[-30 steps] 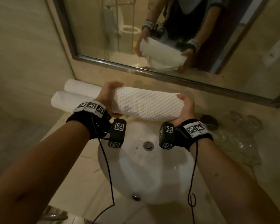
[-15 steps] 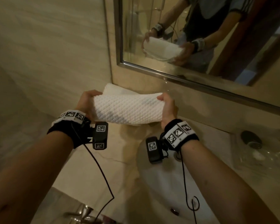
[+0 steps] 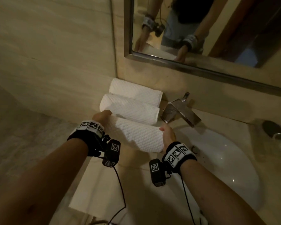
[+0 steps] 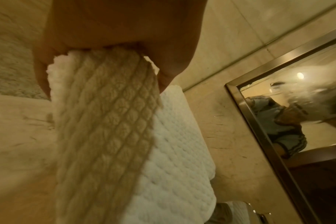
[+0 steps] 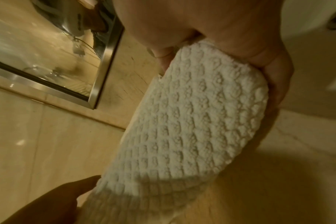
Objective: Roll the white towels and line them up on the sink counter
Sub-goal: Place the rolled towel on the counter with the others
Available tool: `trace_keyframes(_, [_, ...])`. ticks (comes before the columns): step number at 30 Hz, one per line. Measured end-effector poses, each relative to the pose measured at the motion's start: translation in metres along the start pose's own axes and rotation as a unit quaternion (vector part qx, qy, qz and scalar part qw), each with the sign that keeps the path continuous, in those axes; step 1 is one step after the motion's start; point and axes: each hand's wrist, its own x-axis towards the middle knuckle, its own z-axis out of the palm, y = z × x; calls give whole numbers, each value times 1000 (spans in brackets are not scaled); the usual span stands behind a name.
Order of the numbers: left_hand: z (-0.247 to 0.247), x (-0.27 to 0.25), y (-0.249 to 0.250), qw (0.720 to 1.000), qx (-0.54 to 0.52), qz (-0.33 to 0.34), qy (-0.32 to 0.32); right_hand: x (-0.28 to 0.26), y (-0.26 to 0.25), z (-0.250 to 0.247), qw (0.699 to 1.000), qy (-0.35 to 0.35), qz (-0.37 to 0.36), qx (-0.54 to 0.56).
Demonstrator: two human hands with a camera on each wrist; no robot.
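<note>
The left hand (image 3: 102, 116) grips the left end of a rolled white towel (image 3: 140, 136), fingers and thumb curled round the end; the left wrist view confirms this, with the hand (image 4: 113, 30) closed over the roll's end face and the towel (image 4: 105, 136) running away from the palm. The right hand (image 3: 168, 137) grips the opposite end in the same manner; the right wrist view shows the hand (image 5: 220, 27) wrapped over the towel (image 5: 192, 121), the fingertips hidden behind the cloth. Both hands are thus clamped on the one towel, one at each end. The towel is white, with a raised diamond waffle weave, and is rolled into a firm cylinder. It lies low over the counter (image 3: 104, 184), just left of the sink (image 3: 225, 159); whether it rests on the counter cannot be told. Beyond it lie two more rolled towels of the same weave, the middle roll (image 3: 130, 111) just beside the held towel and the back roll (image 3: 135, 93) against the wall, the two touching along their length. All three run roughly parallel. To the right of the rolls stands a chrome tap (image 3: 180, 111), its spout over the sink. A dark stopper (image 3: 272, 129) lies on the counter at the far right. A framed mirror (image 3: 201, 30) hangs on the wall above.
</note>
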Motion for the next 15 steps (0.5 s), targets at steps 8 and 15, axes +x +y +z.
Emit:
trace_keyframes(8, [-8, 16, -6, 999, -11, -18, 38, -11, -10, 48, 997, 20, -64, -28])
trace_keyframes(15, [3, 76, -45, 980, -147, -111, -73, 12, -3, 57, 998, 41, -55, 0])
